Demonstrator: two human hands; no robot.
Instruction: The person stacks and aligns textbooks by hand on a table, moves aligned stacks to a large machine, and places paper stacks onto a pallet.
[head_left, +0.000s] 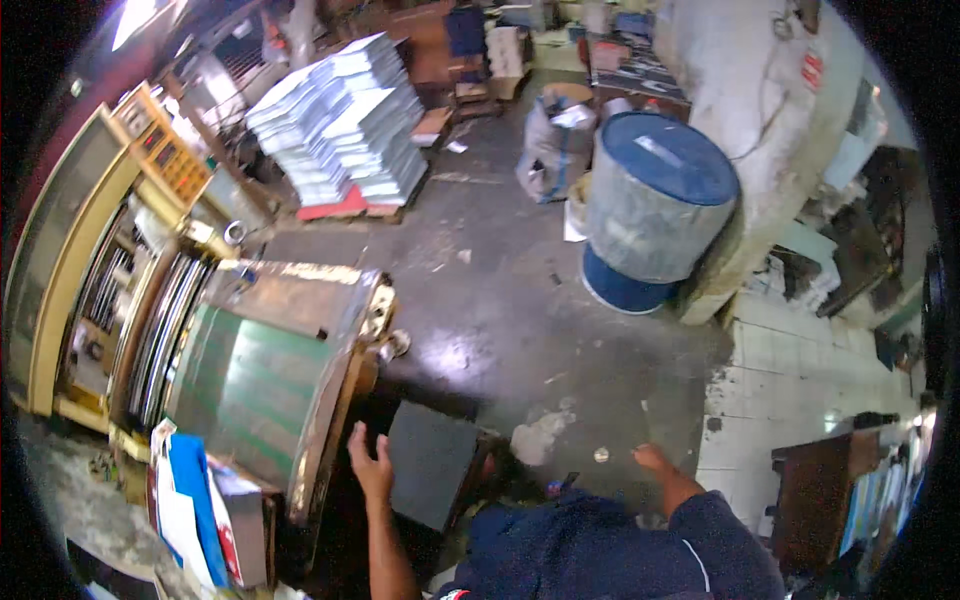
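My left hand [372, 462] is raised with its fingers apart and holds nothing. It is nearest to the worn metal edge of a machine bed [345, 360] and to a dark grey flat-topped block or board [432, 462] beside it. A green sheet-like surface [245, 375] covers part of the bed. My right hand [652, 458] hangs out to my right over the dark floor. Its fingers look loosely curled together, and nothing shows in them. A small pale round spot or disc [601, 455] is on the floor to its left.
Tall stacks of white paper [345, 125] stand on a pallet ahead at left. A blue-lidded drum [655, 215] stands by a pillar [760, 110], with a filled sack [552, 145] next to it. A control panel [165, 150] tops the machine. A brown cabinet [820, 490] is at right.
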